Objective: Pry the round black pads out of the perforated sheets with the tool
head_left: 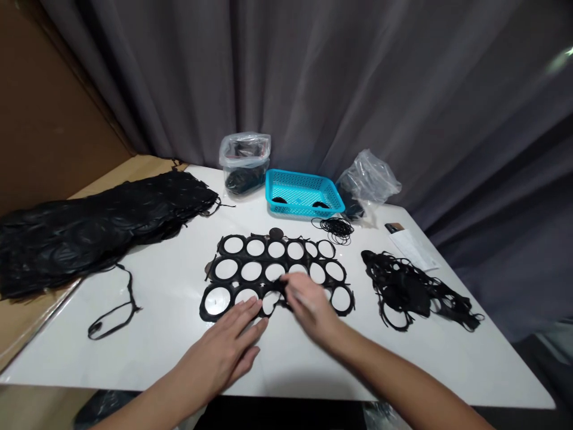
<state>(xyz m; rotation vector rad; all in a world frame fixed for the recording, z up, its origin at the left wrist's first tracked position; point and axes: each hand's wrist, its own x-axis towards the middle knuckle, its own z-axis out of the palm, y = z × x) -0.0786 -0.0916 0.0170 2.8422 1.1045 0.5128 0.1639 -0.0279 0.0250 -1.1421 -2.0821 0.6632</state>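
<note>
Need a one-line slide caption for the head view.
Left hand rests on the near edge of a black sheet with round holes, right hand pinching it; blue basket beyond.

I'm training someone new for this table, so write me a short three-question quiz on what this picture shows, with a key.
1. Multiple choice. Which lies palm down at the near edge of the holed black sheet?
A) the left hand
B) the right hand
C) neither

2. True or false: the blue basket stands beyond the sheet, nearer the grey curtain.

3. Fill in: as pictured, the clear container stands to the ____ of the basket.

Key
1. A; the right hand has its fingertips at the sheet, farther right.
2. True.
3. Left.
</note>
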